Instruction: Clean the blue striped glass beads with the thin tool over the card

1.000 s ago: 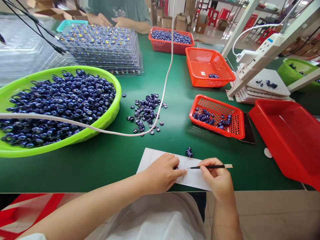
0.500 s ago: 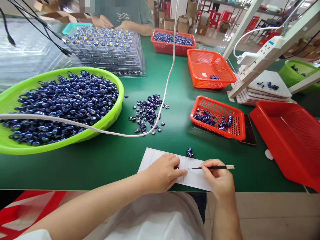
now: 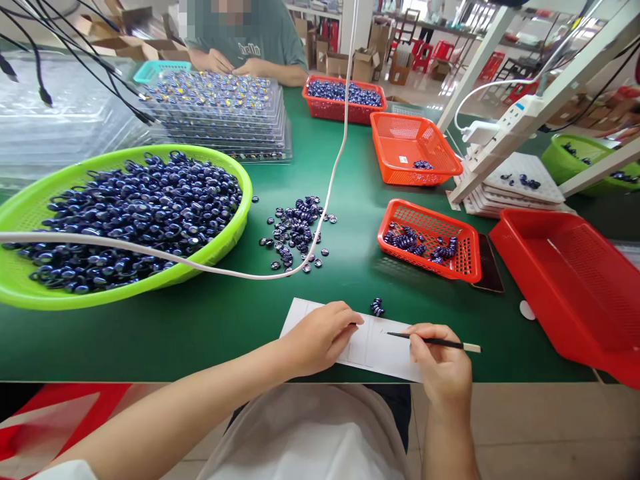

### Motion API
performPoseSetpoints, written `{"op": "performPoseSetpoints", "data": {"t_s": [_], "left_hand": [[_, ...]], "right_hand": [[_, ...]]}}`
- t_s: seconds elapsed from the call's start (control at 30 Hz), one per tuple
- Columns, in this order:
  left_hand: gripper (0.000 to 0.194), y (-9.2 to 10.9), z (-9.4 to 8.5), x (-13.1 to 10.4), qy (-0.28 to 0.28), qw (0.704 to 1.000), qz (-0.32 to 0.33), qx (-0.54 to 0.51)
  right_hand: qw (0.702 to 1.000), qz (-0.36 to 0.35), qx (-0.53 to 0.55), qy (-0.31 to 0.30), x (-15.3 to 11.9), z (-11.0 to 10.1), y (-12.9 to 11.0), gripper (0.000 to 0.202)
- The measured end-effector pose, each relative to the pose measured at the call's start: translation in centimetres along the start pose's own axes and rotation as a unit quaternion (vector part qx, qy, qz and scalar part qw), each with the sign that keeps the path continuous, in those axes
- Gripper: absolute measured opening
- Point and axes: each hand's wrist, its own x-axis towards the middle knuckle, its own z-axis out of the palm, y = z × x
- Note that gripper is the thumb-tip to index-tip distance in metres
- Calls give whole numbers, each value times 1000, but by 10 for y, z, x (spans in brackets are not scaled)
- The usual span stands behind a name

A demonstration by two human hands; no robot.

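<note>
With my right hand (image 3: 443, 371) I'm gripping a slim black tool with a pale end (image 3: 443, 343), its tip pointing over the white rectangular sheet (image 3: 393, 358) beneath both hands. My left hand (image 3: 317, 339) is curling over that sheet; whether it's gripping the dark sliver (image 3: 353, 325) at its fingertips, I can't tell. I'm judging the work partway: glossy dark-blue rounded pieces (image 3: 377, 307) are sitting just beyond the sheet, between the hands; rows in the orange-red perforated plastic basket (image 3: 467, 259) ahead of my right hand are seemingly done; the loose dark-blue pile (image 3: 297, 227) ahead of my left is seemingly remaining. The green tabletop (image 3: 150, 340) is offering room leftward, its edge running close on my side; a red plastic basin (image 3: 575, 300) is bounding the right.
</note>
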Motion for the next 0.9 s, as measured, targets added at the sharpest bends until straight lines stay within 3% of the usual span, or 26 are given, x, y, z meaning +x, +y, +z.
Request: {"op": "performPoseSetpoints", "data": {"t_s": [0.17, 0.3, 0.6, 0.9], "left_hand": [[23, 10, -13, 18, -3, 989, -128, -69], [24, 9, -8, 30, -17, 971, -181, -153], [33, 2, -2, 30, -68, 969, -130, -199], [26, 3, -1, 27, -43, 977, -104, -180]], "right_hand": [[998, -44, 45, 19, -11, 14, -6, 13], [994, -32, 108, 5, -8, 27, 2, 14], [990, -15, 137, -11, -2, 30, 9, 12], [990, 2, 139, 18, -4, 32, 8, 13]]}}
